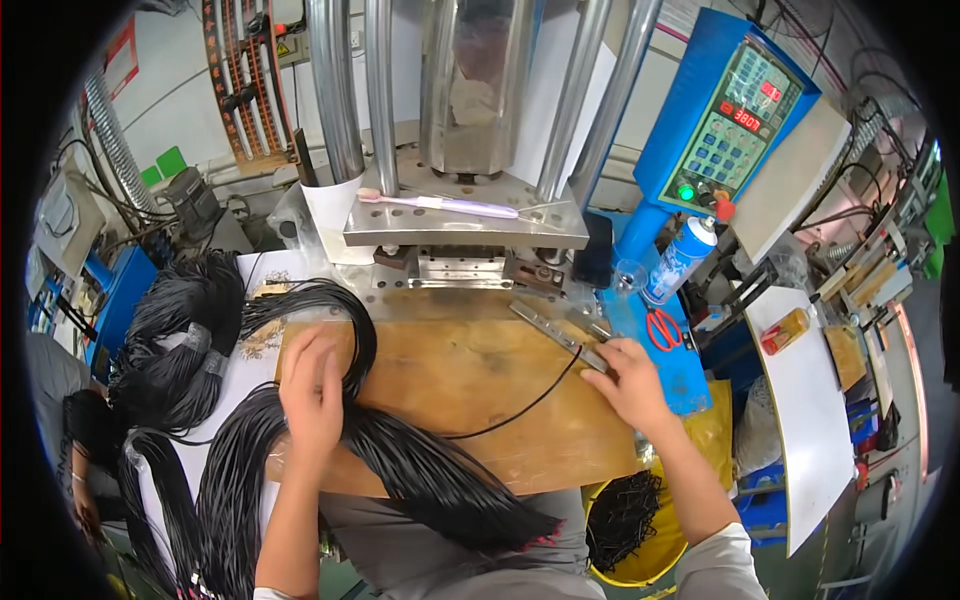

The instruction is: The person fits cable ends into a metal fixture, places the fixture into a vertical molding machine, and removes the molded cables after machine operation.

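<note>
My left hand [312, 385] hovers at the left of a brown work board [430, 350], fingers loosely curved and apart, beside a thick bundle of black cables [440, 480]. No object shows in it. My right hand [632, 385] is closed at the near end of a slim metal bar [548, 328] with holes, which lies slantwise on the board. A single black cable [525, 405] curves from the bundle up to that bar, close to my right fingertips. Just behind it lies a second short metal bar [588, 322]. The fingers partly hide the bars' near ends.
A press with a steel plate [460, 235] stands ahead, a toothbrush [440, 204] on it. To the right are a blue control box [725, 110], a spray can [680, 260] and red-handled scissors [662, 328]. More cable bundles [175, 340] lie left; a yellow bin [640, 578] stands below.
</note>
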Demonstrator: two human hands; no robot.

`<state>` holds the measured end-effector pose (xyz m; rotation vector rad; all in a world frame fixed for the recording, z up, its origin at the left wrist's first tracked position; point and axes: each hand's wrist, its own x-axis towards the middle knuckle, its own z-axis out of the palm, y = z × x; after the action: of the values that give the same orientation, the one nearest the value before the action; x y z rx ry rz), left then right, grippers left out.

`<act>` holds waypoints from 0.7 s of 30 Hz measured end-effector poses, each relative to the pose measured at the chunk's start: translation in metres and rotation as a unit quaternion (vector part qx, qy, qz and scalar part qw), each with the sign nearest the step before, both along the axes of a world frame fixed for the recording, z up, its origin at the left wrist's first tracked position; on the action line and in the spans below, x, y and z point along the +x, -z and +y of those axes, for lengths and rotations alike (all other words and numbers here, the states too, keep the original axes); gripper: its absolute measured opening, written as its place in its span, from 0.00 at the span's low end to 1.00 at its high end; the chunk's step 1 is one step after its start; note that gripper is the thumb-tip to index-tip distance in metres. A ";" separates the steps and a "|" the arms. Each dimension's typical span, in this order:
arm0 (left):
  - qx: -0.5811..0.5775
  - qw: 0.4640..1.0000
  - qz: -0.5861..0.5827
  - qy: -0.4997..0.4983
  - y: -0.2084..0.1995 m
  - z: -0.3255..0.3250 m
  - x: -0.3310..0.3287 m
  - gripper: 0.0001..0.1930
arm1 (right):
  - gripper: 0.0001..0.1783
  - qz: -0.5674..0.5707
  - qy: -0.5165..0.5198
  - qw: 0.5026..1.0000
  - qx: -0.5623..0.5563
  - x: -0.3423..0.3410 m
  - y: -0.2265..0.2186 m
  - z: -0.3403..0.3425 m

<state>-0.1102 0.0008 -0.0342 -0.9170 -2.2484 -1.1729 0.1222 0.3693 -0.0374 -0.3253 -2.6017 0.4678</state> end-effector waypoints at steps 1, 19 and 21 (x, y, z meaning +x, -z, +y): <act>0.049 0.998 -0.040 -0.009 -0.001 -0.006 0.011 0.09 | 0.19 0.007 0.005 1.000 0.018 -0.002 0.011 0.000; 0.072 0.982 -0.082 -0.155 0.016 -0.115 0.147 0.13 | 0.12 0.033 -0.029 0.999 -0.006 -0.021 0.023 -0.019; 0.106 0.980 -0.095 -0.137 0.013 -0.090 0.147 0.15 | 0.12 0.037 -0.039 0.998 -0.034 -0.023 0.024 -0.033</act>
<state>0.0365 -0.0896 -0.0475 -0.4112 -2.2505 -1.3831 0.0996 0.3362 -0.0611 -0.2245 -2.5368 0.5857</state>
